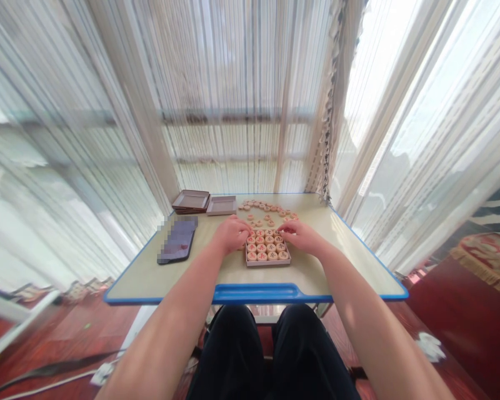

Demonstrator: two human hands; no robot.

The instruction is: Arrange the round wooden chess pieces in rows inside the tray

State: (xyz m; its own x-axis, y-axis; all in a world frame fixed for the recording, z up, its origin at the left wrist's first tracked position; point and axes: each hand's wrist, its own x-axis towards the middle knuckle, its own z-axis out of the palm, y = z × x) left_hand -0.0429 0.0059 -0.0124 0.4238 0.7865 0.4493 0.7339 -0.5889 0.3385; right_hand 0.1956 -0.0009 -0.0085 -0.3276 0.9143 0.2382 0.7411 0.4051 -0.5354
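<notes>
A shallow box (pixel 268 264) on the table holds round wooden xiangqi pieces (pixel 271 248) in rows, marked with red and black characters. My left hand (pixel 232 233) is at the box's far left corner, its curled fingertips on a xiangqi piece there. At the far right corner, the fingers of my right hand (pixel 302 236) are pinched at another piece, partly covering it. Just beyond the box lie several loose pieces (pixel 268 218), with a curved line of more pieces (pixel 259 204) behind them.
A light tray-like lid (pixel 221 205) lies at the back left, beside a stack of brown-edged trays (pixel 190 201). A dark phone (pixel 178 240), partly blurred, rests on the left. The table (pixel 350 272) has a blue edge with a groove (pixel 256 291) in front. Sheer curtains (pixel 233 83) hang behind.
</notes>
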